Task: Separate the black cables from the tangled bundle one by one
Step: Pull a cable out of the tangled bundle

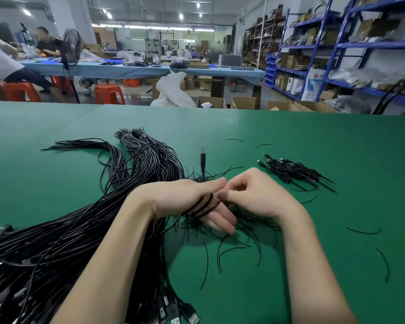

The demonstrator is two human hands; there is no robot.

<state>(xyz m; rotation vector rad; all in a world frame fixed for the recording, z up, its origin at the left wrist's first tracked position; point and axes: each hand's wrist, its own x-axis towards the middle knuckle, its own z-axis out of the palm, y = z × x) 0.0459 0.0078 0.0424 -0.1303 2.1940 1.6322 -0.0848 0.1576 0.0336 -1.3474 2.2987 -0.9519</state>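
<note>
A large tangled bundle of black cables with USB plugs lies across the left of the green table. My left hand rests over the bundle's right edge, with a few black cables looped around its fingers. One cable with a USB plug stands upright just behind that hand. My right hand is beside the left, fingers curled and pinching thin cable ends at the left fingertips. Thin black strands spread out beneath both hands.
A small pile of separated black cables lies at the right. Loose short cable pieces are scattered on the right side of the table. Beyond the far table edge are cardboard boxes, red stools, blue shelving and seated people.
</note>
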